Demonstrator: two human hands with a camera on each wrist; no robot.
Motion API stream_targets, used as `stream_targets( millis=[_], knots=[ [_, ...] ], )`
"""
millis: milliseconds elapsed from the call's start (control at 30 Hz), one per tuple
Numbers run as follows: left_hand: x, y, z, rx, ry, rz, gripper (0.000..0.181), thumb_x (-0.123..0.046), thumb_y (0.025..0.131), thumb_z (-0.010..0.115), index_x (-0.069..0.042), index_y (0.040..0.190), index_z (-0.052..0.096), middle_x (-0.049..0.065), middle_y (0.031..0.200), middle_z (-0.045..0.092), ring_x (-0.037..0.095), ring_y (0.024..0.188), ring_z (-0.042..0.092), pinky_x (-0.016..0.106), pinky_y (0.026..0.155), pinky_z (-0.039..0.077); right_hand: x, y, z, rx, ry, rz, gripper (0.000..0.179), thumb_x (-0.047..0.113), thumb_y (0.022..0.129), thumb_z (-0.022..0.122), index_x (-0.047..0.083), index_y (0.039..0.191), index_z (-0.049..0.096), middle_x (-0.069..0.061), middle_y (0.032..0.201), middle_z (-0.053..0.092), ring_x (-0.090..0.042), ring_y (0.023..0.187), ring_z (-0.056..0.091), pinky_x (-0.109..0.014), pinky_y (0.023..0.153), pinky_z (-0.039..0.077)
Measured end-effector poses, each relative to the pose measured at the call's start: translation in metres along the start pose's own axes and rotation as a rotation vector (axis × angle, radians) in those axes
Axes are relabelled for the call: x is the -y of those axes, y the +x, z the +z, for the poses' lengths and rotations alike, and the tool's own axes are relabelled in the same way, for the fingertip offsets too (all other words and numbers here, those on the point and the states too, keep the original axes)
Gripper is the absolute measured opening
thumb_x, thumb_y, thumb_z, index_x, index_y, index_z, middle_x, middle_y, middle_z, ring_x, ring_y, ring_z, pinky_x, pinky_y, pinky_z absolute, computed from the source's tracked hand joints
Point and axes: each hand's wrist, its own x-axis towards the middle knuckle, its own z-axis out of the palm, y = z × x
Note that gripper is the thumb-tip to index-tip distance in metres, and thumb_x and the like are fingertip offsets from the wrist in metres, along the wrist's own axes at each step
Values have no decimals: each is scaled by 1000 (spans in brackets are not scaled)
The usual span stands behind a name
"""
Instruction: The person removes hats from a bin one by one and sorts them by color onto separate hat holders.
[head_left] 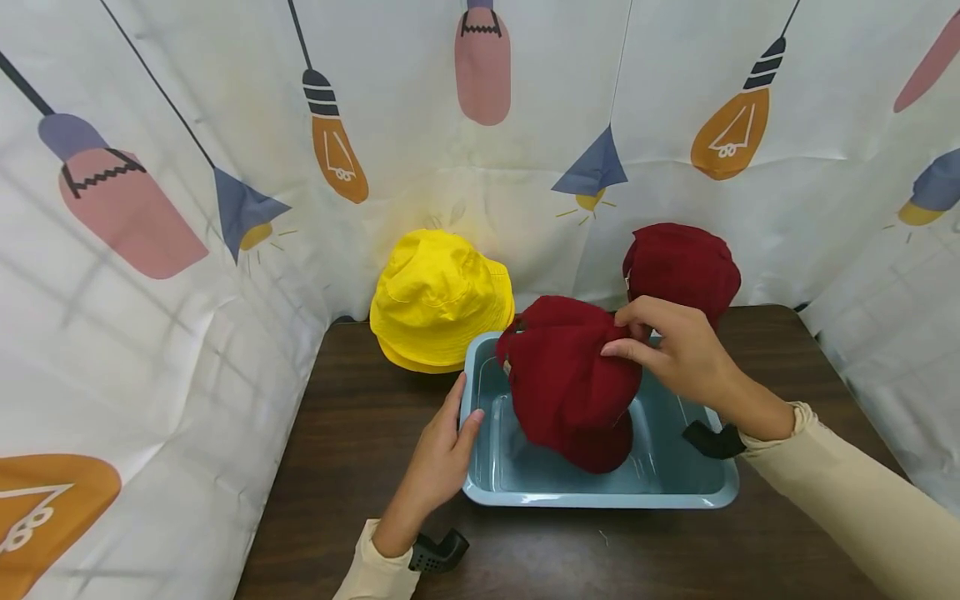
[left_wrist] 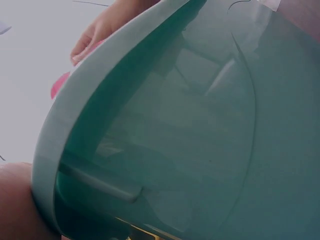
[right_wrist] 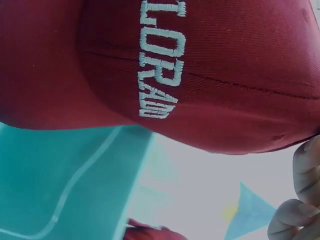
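Note:
A red baseball cap is held up by my right hand, whose thumb and fingers pinch its upper right edge. The cap's brim points down over a light blue plastic basin. White stitched letters show on the cap in the right wrist view. My left hand grips the basin's left side, with the thumb over the rim and the fingers along the outside. The outer wall of the basin fills most of the left wrist view.
A yellow bucket hat sits behind the basin to the left. Another red cap stands behind it to the right. The dark wooden table meets a white curtain printed with lamps at the back.

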Motion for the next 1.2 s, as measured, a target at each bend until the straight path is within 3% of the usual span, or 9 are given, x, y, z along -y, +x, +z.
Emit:
stream_targets(
  millis=[433,667,867,967,1033,1200],
  knots=[
    [-2,-1,1,-4,-15,-1,69,-24,108,52,-16,165,13,14,165,32,38,130,57,56,96,55,12,27,-53,-91,-101,70,36,-3,70,89,3,98,67,5,77,53,-1,70,45,-12,61,40],
    [-2,-1,1,-8,-14,-6,69,-24,108,51,-15,165,13,14,165,32,38,131,56,58,98,53,9,42,-83,-194,-111,89,34,-10,70,87,-2,97,70,8,77,52,5,65,45,-8,58,36],
    [-2,-1,2,-2,-14,-14,69,-21,108,51,-15,165,13,14,167,29,40,135,53,59,99,52,9,55,-121,-231,-109,166,26,-10,83,78,-9,104,64,15,80,50,6,64,49,-6,59,38],
    [-2,-1,2,-1,-17,-11,69,-21,108,51,-15,165,13,14,167,28,41,137,52,59,100,50,3,61,-138,-252,-128,219,25,-3,90,74,-10,111,63,18,85,54,7,68,53,-2,66,41],
    [-2,-1,2,-1,-18,-9,69,-21,108,51,-15,165,13,14,168,27,41,137,51,59,101,50,-4,63,-147,-258,-145,247,19,2,93,72,-2,111,66,20,88,55,6,71,53,0,69,41],
    [-1,0,2,-2,-15,4,69,-22,109,51,-15,165,12,12,168,27,38,138,51,58,102,50,-29,67,-164,-265,-127,254,14,2,95,69,5,107,64,17,87,54,6,74,55,2,73,43]
  ],
)
